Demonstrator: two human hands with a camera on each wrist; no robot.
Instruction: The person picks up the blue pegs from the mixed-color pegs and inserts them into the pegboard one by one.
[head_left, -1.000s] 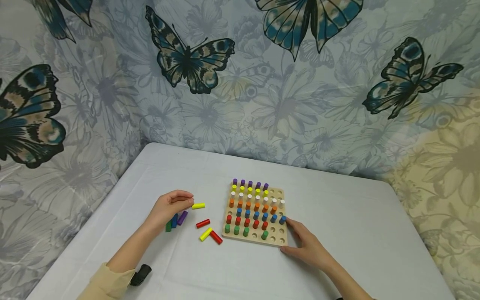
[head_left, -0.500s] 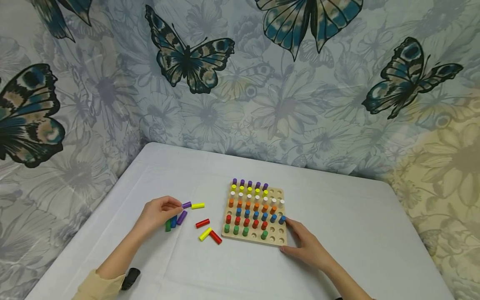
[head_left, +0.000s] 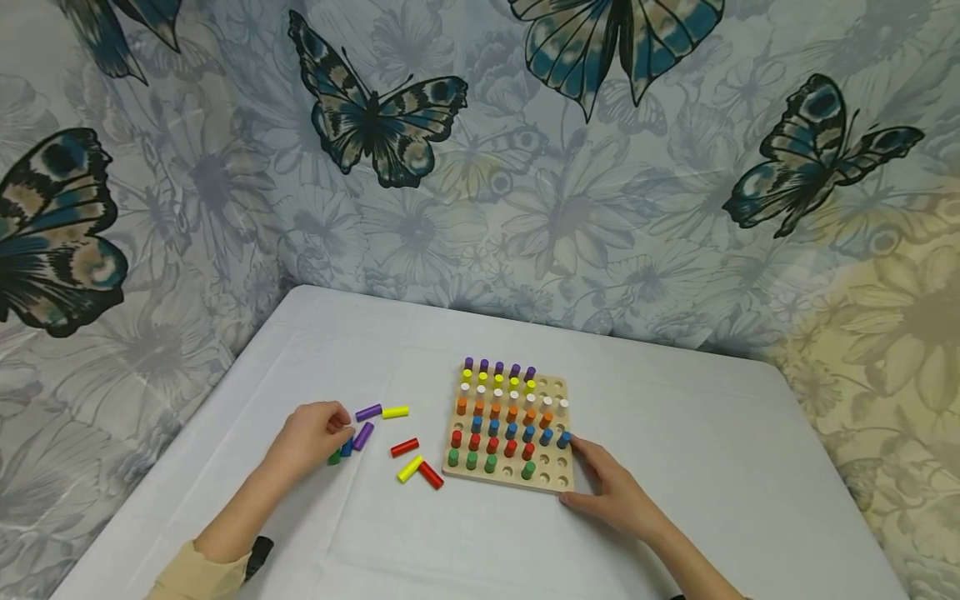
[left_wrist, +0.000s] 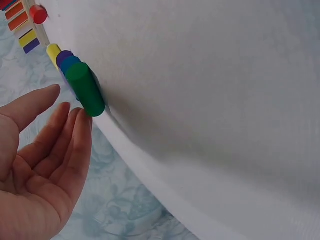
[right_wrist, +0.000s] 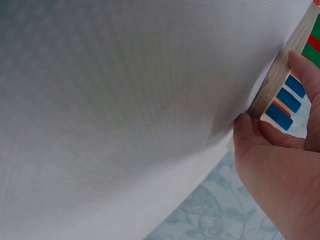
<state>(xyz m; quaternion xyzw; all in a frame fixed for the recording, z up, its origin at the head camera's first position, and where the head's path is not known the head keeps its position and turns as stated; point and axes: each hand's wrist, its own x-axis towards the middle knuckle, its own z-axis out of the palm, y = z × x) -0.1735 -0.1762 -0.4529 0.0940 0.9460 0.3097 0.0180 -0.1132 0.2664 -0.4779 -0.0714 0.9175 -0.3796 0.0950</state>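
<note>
My left hand (head_left: 306,435) is beside a row of loose pegs at the left, its thumb and fingers apart. In the left wrist view nothing is between them, and the fingertips lie close against a green peg (left_wrist: 86,90). Beyond it are a blue peg (head_left: 347,447) and a purple peg (head_left: 363,436). Another purple peg (head_left: 368,412) lies end to end with a yellow peg (head_left: 395,412). My right hand (head_left: 617,492) holds the right edge of the wooden pegboard (head_left: 557,482), thumb near the front corner and fingers along the side. Coloured pegs stand upright in rows on it.
Between the left hand and the board lie a red peg (head_left: 405,447), a yellow peg (head_left: 409,468) and another red peg (head_left: 431,474). Several holes at the board's right side hold no peg. Everything rests on a white-covered table (head_left: 420,550) against a butterfly-patterned backdrop (head_left: 525,208).
My left hand has drawn back leftward and down from the yellow peg. A purple peg, at its fingertips half a second ago, now lies free beside that yellow peg. The right hand stays put.
</note>
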